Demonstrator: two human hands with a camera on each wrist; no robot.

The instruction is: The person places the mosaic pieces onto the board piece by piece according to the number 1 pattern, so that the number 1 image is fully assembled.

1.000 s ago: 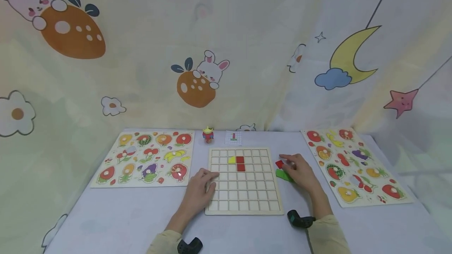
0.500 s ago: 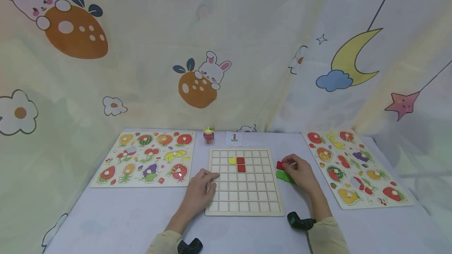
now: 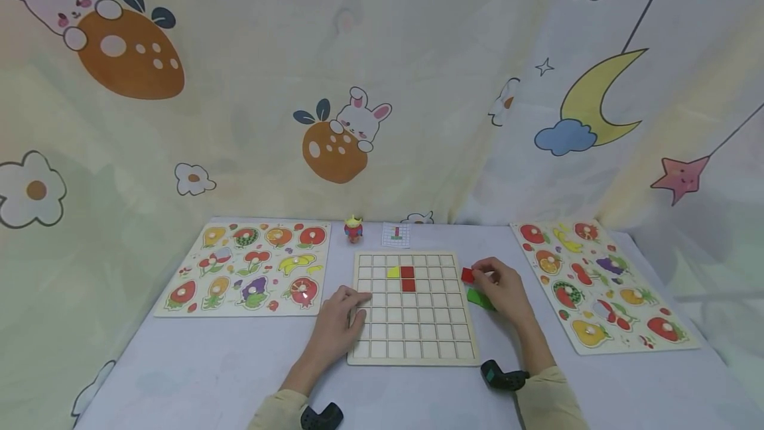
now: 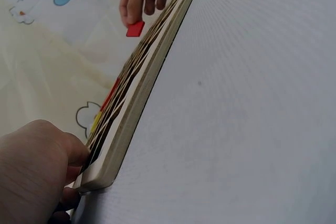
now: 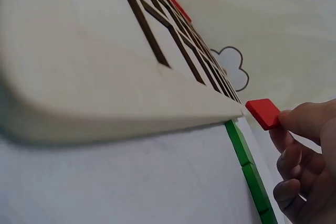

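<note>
My right hand (image 3: 504, 287) pinches a red square tile (image 5: 264, 114) between thumb and fingertips, just off the right edge of the wooden grid board (image 3: 412, 360). In the right wrist view the tile is tilted and raised, with the other fingers curled below. Green tiles (image 3: 479, 298) lie in a row beside the board, near that hand. My left hand (image 3: 337, 320) rests at the board's left edge, index finger stretched over the rim and thumb near it. Near the top of the grid sit a yellow tile (image 3: 393, 272) and two red tiles (image 3: 408, 279).
Behind the board lie a small pattern card (image 3: 396, 235) and a toy figure (image 3: 353, 229). Fruit puzzle boards flank it, one at left (image 3: 239, 310) and one at right (image 3: 633, 344). A printed curtain (image 3: 251, 85) hangs at the back of the white table (image 3: 197, 363).
The right hand has closed its fingertips on the red tile, lifted it off its spot by the green tiles and shifted it slightly left toward the board. The left hand stays put.
</note>
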